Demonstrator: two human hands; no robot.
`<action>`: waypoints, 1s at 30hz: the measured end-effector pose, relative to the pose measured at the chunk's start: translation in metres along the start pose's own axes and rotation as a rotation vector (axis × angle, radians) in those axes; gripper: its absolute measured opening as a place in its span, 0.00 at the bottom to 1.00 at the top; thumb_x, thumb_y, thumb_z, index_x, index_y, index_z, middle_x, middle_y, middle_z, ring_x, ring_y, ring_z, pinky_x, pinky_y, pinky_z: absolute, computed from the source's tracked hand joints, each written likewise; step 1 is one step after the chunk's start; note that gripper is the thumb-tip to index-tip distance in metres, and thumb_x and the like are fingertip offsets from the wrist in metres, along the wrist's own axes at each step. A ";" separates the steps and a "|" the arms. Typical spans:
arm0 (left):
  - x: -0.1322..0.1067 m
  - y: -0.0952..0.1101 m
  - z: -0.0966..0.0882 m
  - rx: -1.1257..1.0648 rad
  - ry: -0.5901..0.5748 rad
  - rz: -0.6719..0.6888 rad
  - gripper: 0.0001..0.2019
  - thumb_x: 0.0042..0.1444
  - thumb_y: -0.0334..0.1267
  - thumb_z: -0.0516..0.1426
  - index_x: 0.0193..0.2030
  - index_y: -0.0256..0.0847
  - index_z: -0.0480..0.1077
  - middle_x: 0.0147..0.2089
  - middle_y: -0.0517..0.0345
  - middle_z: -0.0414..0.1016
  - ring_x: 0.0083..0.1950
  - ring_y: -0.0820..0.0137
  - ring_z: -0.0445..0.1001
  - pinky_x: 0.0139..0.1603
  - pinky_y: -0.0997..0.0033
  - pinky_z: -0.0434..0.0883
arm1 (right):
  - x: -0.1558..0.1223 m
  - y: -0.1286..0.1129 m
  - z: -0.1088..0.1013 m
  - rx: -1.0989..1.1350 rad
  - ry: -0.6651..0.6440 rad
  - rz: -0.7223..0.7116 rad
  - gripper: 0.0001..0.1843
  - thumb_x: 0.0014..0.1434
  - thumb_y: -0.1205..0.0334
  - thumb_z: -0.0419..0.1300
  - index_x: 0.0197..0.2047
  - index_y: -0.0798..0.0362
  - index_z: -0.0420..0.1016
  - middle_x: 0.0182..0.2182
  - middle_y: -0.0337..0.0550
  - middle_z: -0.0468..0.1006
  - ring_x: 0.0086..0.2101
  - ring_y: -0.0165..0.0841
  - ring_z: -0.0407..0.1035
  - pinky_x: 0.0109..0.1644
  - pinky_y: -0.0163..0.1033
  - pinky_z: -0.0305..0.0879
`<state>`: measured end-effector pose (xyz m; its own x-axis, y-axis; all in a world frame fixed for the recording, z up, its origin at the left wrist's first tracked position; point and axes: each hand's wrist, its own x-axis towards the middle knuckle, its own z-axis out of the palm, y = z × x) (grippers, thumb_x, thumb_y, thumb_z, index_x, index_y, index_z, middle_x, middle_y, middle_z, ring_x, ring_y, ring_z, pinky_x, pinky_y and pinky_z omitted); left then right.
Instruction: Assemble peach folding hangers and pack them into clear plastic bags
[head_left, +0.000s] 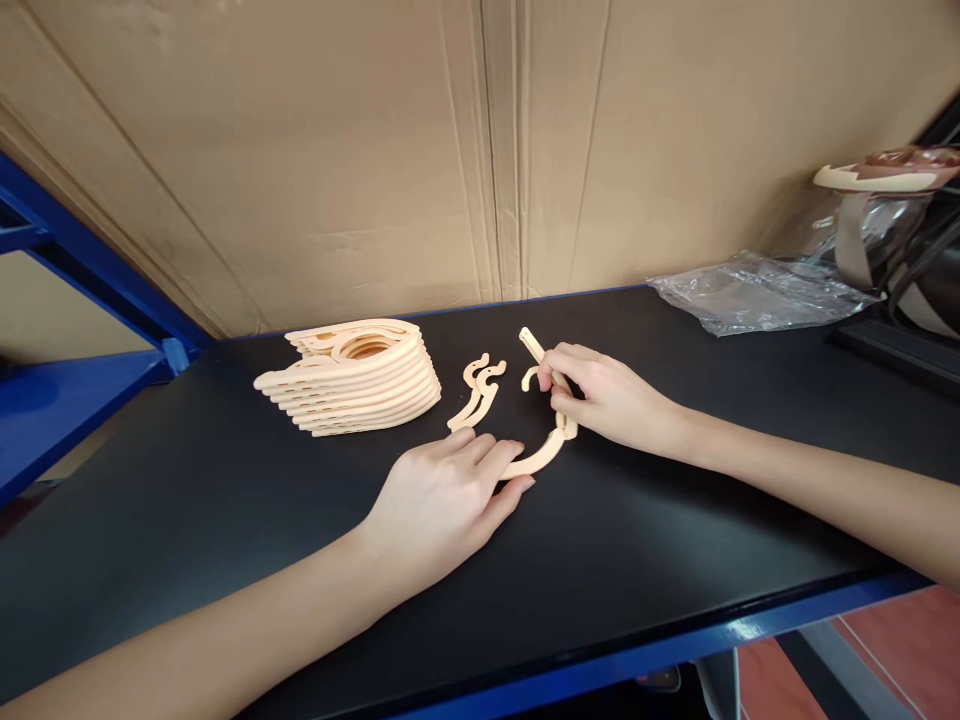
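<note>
A beige plastic folding clothes hanger (541, 458) is bent at its joint just above the black tabletop. My left hand (446, 490) is closed on one of its curved arms, thumb below and fingers above. My right hand (600, 390) pinches the other arm, which slants up and away with its end sticking out past the fingers. A small curved hook (529, 379) shows beside the right fingertips; whether it is joined to the hanger is hidden. Two loose S-shaped beige pieces (484, 395) lie beyond my left hand, their lower ends close to its knuckles.
A neat stack of folded beige hangers (367, 385) stands left on the black table (225, 500). Crumpled clear plastic bags (757, 290) lie at the back right, near a strapped beige-and-brown item (885, 180). Cardboard (337, 150) walls the back; a blue metal frame (90, 260) borders the left.
</note>
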<state>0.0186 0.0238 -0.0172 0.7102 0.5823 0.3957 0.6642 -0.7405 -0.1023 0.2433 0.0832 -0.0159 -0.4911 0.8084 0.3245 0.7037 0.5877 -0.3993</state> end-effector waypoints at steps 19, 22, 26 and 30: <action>0.006 -0.013 0.005 0.062 0.015 -0.083 0.14 0.65 0.38 0.51 0.48 0.33 0.73 0.54 0.45 0.74 0.60 0.53 0.67 0.54 0.51 0.67 | 0.008 0.032 -0.003 -0.255 0.011 0.039 0.18 0.53 0.83 0.47 0.34 0.51 0.69 0.42 0.40 0.74 0.41 0.33 0.68 0.36 0.35 0.61; 0.006 -0.011 0.003 0.070 0.017 -0.071 0.12 0.65 0.37 0.51 0.44 0.33 0.73 0.48 0.47 0.77 0.56 0.54 0.69 0.50 0.54 0.66 | 0.007 0.029 -0.004 -0.300 0.020 0.071 0.16 0.55 0.80 0.48 0.37 0.51 0.68 0.39 0.40 0.75 0.39 0.34 0.68 0.31 0.35 0.58; 0.007 -0.009 -0.001 0.118 0.028 -0.056 0.10 0.64 0.36 0.53 0.45 0.35 0.73 0.42 0.49 0.77 0.49 0.56 0.72 0.43 0.58 0.64 | 0.008 0.028 -0.002 -0.320 0.055 0.103 0.15 0.56 0.77 0.49 0.41 0.51 0.66 0.40 0.42 0.75 0.37 0.34 0.68 0.28 0.35 0.55; 0.006 -0.008 -0.001 0.130 0.017 -0.080 0.13 0.64 0.36 0.53 0.52 0.36 0.71 0.43 0.50 0.76 0.47 0.57 0.71 0.41 0.60 0.63 | 0.008 0.026 -0.001 -0.301 0.077 0.061 0.13 0.56 0.75 0.49 0.40 0.51 0.66 0.40 0.43 0.75 0.38 0.35 0.67 0.33 0.37 0.59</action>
<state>0.0178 0.0332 -0.0133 0.6502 0.6313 0.4227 0.7441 -0.6417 -0.1861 0.2582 0.1050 -0.0223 -0.4109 0.8303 0.3766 0.8566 0.4930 -0.1523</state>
